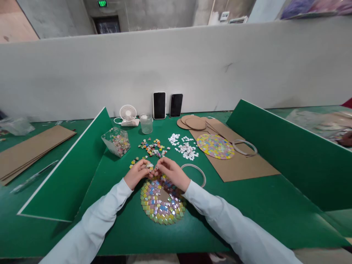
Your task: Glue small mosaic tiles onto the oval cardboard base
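A round mosaic disc [162, 209] with yellow, pink, blue and iridescent tiles lies on the green table; bare brown board shows near its middle. Over its far edge, my left hand [139, 172] holds small pale tiles at its fingertips. Close beside it, my right hand [172, 172] is pinched, its fingertips near the left ones; what they grip is too small to make out. Loose coloured tiles [154, 147] are scattered beyond my hands, with a pile of white squares [187, 150] to their right. A white ring [202, 174] lies partly behind my right hand.
A clear bag of tiles [118, 142], a small fan [128, 113], a cup [146, 124] and two phones [159, 105] stand at the back. Cardboard [233, 170], a finished-looking mosaic disc [215, 146] and another ring [254, 148] lie right. Green dividers [275, 143] flank the workspace.
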Available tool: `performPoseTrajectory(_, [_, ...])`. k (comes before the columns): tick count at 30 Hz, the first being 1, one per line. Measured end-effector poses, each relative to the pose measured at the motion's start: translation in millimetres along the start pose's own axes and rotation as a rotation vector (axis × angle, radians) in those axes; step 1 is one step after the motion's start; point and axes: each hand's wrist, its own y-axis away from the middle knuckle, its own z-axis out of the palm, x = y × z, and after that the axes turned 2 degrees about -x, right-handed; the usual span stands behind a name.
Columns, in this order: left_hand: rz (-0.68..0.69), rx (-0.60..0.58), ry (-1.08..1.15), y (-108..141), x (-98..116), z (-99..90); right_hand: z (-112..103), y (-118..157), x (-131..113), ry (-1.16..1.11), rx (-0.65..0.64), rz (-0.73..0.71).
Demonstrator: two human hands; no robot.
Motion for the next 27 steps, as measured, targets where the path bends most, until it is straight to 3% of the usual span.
performPoseTrajectory(5, [-0.008,0.021,0.049,0.6,-0.1,-0.1,0.1,1.0,1.0,0.009,0.029,-0.015])
performPoseTrajectory(14, [-0.028,-0.039,-0.025,1.0,-0.5,-1.0,-1.4,3.8,-1.0,0.493,0.183,-0.215])
performPoseTrajectory(27, [-0.025,-0.046,-0.081,0.9,-0.1,0.0,1.3,6.2,-5.9,0.563,0.180,-0.248])
